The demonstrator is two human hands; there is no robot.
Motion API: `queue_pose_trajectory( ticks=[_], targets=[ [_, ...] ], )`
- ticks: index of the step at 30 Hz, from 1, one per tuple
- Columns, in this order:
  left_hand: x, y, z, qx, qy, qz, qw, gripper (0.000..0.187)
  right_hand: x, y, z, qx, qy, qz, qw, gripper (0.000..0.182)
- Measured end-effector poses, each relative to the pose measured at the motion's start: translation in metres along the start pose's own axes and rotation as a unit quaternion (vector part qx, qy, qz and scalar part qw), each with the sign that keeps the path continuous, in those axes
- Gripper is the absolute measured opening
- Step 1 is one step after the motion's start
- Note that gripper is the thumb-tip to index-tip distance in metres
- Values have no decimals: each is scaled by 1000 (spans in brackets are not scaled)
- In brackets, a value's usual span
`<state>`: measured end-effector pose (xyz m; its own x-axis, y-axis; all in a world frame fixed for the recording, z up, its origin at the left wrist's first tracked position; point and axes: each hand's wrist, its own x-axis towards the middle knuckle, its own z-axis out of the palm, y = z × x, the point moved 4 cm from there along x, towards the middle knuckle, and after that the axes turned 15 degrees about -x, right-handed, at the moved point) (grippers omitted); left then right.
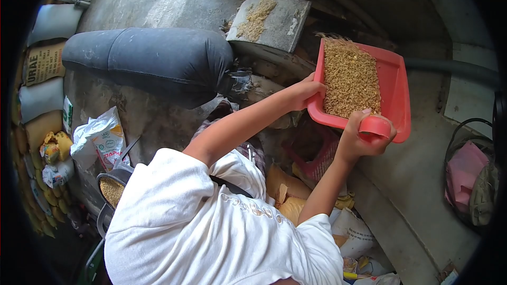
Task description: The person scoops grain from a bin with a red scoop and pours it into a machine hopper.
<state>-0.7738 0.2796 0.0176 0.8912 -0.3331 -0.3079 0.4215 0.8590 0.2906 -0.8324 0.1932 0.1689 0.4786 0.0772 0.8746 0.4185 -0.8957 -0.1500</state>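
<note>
**Scoop of grain held level over the hopper side**

At the upper right of the frame, a red plastic scoop [393, 82] sits heaped with husked brown grain [351, 76], carried nearly level above a grey concrete ledge [417, 179]. The right hand [364, 137] has its fingers curled fully around the scoop's round handle. The left hand [306, 92] grips the scoop's left rim, fingers closed over the edge. Both arms reach up from a white shirt [211, 232] that fills the lower middle.

Just left of the scoop, a grey metal chute [288, 21] carries a scatter of the same grain. A long dark bag [148, 60] lies at the upper left. A pot of grain [112, 190] stands at the lower left, with stacked sacks [42, 97] along the left edge.

By my reading, the load is mid-carry. Tipping it cleanly would call for a steady two-handed tilt, since the grain stands proud of the rim.
</note>
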Motion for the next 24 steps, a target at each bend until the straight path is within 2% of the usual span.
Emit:
queue_pose_trajectory(
  ticks=[24],
  targets=[
    [3, 0, 1, -11, -7, 15, 1000, 68, -2, 1, 1, 2, 2, -9, 1000, 25]
  ],
)
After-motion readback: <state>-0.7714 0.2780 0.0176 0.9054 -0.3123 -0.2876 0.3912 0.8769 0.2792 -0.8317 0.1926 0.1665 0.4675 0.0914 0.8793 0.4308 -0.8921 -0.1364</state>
